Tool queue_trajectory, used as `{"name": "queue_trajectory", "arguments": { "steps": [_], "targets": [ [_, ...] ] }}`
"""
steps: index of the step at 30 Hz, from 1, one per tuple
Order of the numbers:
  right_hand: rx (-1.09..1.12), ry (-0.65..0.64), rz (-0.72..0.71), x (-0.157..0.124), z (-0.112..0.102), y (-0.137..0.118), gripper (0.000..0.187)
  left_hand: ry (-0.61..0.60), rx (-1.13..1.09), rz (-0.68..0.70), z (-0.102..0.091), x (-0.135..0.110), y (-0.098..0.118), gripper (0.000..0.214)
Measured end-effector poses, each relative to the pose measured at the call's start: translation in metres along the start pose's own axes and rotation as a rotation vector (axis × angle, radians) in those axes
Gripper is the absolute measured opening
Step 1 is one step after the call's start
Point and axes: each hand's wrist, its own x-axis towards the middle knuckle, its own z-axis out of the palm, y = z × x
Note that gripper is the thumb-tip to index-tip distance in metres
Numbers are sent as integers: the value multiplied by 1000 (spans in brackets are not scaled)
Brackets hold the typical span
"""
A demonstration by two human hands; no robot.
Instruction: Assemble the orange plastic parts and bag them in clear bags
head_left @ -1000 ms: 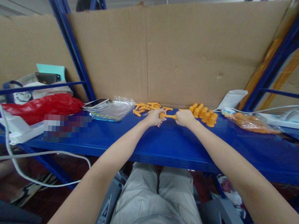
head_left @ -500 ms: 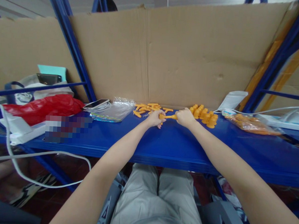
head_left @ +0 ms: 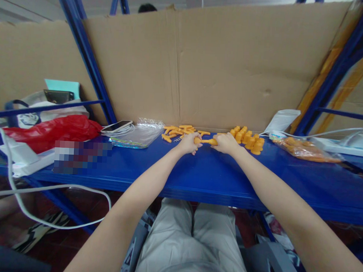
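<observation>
My left hand is closed round the left end of an orange plastic piece with a narrow ridged middle. Opposite it, my right hand grips the right end, so the piece lies level between them, just above the blue table. Fingers hide both of its ends. Behind my left hand lies a heap of orange T-shaped pieces, with small shiny metal bits in front. Several orange bell-shaped pieces stand in rows beside my right hand.
A cardboard sheet walls off the back. Leftward lie clear plastic bags, a phone on a coiled cable, a red bag and a white power strip. Rightward are a bag of orange parts and another power strip.
My right hand has turned a little and its fingers have shifted, showing more of the piece's right end. My left hand has barely moved. A dark shape behind the cardboard has moved right.
</observation>
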Motion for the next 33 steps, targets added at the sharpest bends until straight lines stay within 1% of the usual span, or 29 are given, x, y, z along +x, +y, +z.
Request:
{"name": "queue_trajectory", "arguments": {
  "steps": [2,4,10,14,17,19,23,25,28,33],
  "targets": [
    [-38,33,-24,-2,-2,-1,32,-9,-66,-60,1,0,0,25],
    [-46,22,-30,-2,-4,-2,32,-13,-105,-67,1,0,-1,25],
    [42,-64,22,2,-5,6,31,-20,-76,52,-2,0,-2,22],
    [158,-162,-10,6,-3,10,26,-1,5,134,-4,0,-2,23],
    [220,-242,-33,4,-4,8,21,-12,18,118,-3,-1,-1,23],
    [206,-212,-20,1,-7,6,21,-22,-18,65,-1,-1,-1,24],
    [100,-1,5,-3,-12,6,27,-23,-161,-33,1,-1,0,22],
    [88,48,-29,-3,-12,7,27,-27,-215,-60,1,0,0,22],
    [128,18,-73,-2,-10,9,28,-37,-225,-74,1,0,-1,23],
    [139,-54,-56,2,-7,8,29,-34,-188,-48,1,1,-4,22]
  ]
}}
